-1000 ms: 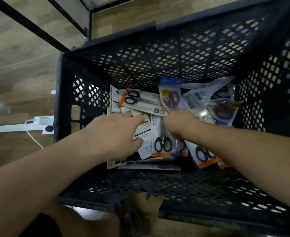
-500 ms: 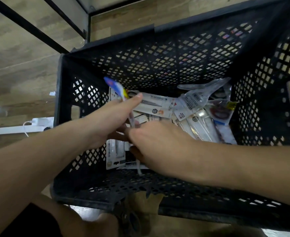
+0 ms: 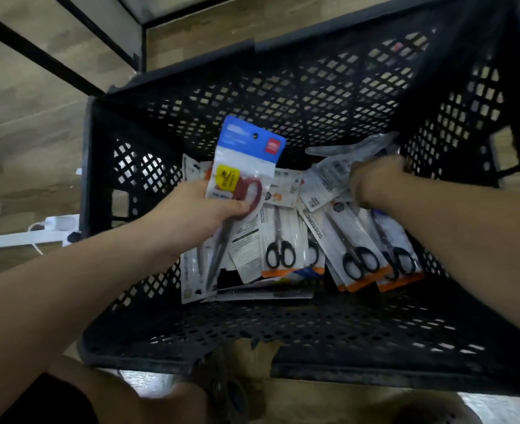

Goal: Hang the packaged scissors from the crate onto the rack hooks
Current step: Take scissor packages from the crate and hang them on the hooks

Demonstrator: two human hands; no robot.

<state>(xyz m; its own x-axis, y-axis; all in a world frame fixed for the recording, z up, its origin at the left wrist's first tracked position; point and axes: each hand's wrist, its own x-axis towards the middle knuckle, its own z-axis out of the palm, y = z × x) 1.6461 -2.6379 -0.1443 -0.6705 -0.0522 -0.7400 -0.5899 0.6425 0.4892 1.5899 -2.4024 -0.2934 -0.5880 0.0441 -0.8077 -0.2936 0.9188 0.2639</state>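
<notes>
Left hand [image 3: 202, 209] pinches a blue-topped scissors pack [image 3: 246, 148] upright inside the crate [image 3: 298, 87]; right hand [image 3: 375, 182], blurred, seems to grip a clear pack [image 3: 326, 175]

one crate [image 3: 283, 87], two hands [image 3: 203, 209] [image 3: 375, 182], many scissors packs [image 3: 278, 240]

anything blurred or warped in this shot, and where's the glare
Head view: the right hand is motion-blurred; the blue pack in the left hand is fairly sharp; the wide-angle lens splays the crate walls outward; sheen sits on the clear packs by the right hand.
</notes>
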